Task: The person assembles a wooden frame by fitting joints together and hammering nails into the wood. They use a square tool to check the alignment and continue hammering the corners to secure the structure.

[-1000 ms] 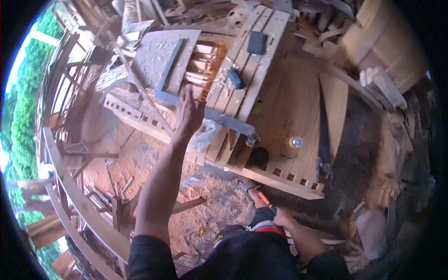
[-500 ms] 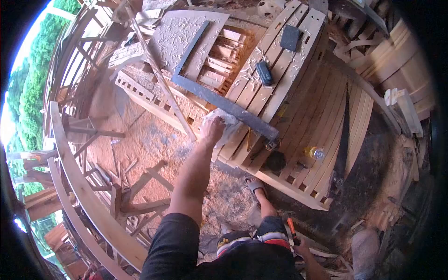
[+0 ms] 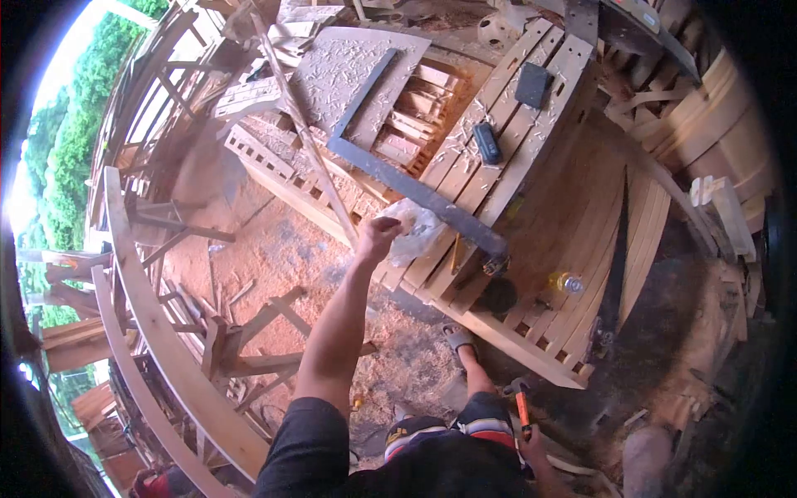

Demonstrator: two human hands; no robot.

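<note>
My left hand (image 3: pixel 382 238) is at the left side of a clear plastic bag (image 3: pixel 418 232) on the slatted wooden workpiece. Its fingers are curled together; whatever may be between them is too small to make out. Down by my right thigh, my right hand (image 3: pixel 533 444) grips a hammer (image 3: pixel 522 408) by its orange handle, head up. Beside the bag a long dark flat bar (image 3: pixel 415 187) lies across the boards, meeting a thinner dark strip (image 3: pixel 365 93). A thin yellow stick (image 3: pixel 455 253) lies right of the bag.
Shavings cover a broad panel (image 3: pixel 344 62). A dark case (image 3: pixel 487 143) and a dark block (image 3: pixel 533 85) rest on the boards. A bottle (image 3: pixel 566 283) and a long dark blade (image 3: pixel 618 257) lie to the right. Curved planks (image 3: pixel 166 332) and trestles (image 3: pixel 257 328) stand left.
My left hand has drawn back from the bag, baring more of it. My right hand has raised the hammer slightly, so its head now shows. The view has shifted a little.
</note>
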